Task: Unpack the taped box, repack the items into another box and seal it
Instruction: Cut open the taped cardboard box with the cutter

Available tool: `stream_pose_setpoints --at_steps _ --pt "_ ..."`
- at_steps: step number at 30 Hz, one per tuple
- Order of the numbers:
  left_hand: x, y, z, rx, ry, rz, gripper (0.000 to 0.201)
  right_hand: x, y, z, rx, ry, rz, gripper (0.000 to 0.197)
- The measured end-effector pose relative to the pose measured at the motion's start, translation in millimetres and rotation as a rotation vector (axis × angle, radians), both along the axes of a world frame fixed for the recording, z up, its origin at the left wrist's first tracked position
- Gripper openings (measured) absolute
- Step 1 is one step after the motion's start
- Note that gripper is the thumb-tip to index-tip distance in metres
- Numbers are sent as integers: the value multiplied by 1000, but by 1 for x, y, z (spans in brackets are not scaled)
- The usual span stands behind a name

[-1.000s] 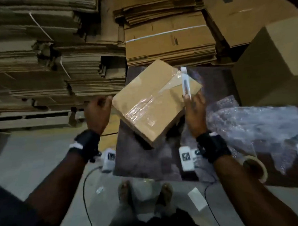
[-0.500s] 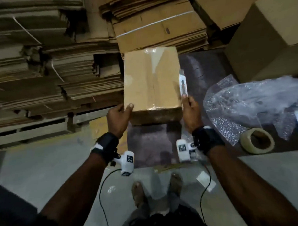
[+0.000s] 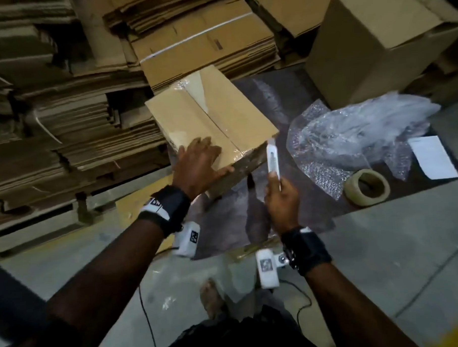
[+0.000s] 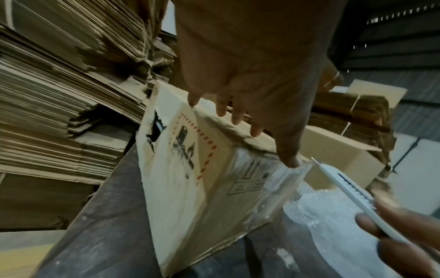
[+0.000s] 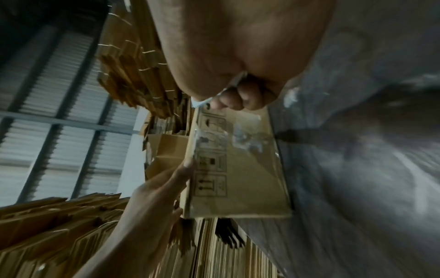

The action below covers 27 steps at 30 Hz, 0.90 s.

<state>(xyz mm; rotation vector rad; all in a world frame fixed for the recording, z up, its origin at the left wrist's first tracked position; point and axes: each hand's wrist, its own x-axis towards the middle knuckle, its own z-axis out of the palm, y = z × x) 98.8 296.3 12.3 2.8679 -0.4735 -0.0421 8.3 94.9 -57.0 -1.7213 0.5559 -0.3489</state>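
1. Taped box [image 3: 209, 119] lies flat on a dark mat [image 3: 293, 102] on the floor, clear tape along its centre seam and down the near end. Printed handling symbols on its side, seen from the wrist views.
2. Left hand [image 3: 198, 165] rests on the box's near corner, fingers spread flat on top, thumb along the near edge; it grasps nothing.
3. Right hand [image 3: 281, 200] grips a white utility knife [image 3: 272, 159], fingers curled round the handle. Blade end points at the box's near right corner, just beside it; contact unclear.
4. Right of the box: crumpled bubble wrap [image 3: 357, 133], a tape roll [image 3: 366, 187], a white paper sheet [image 3: 434, 156].
5. Larger cardboard box [image 3: 379, 41] stands behind the wrap.
6. Stacks of flattened cartons [image 3: 63, 123] to the left and rear.
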Motion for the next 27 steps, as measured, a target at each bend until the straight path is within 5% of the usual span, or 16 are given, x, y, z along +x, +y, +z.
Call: stream_pose_setpoints --at_steps 6,27 --pt "7 -6 8 88 -26 -124 41 -37 35 -20 155 81 -33 59" --pt "4 -6 27 171 112 -143 41 -19 50 -13 156 67 -56 44"
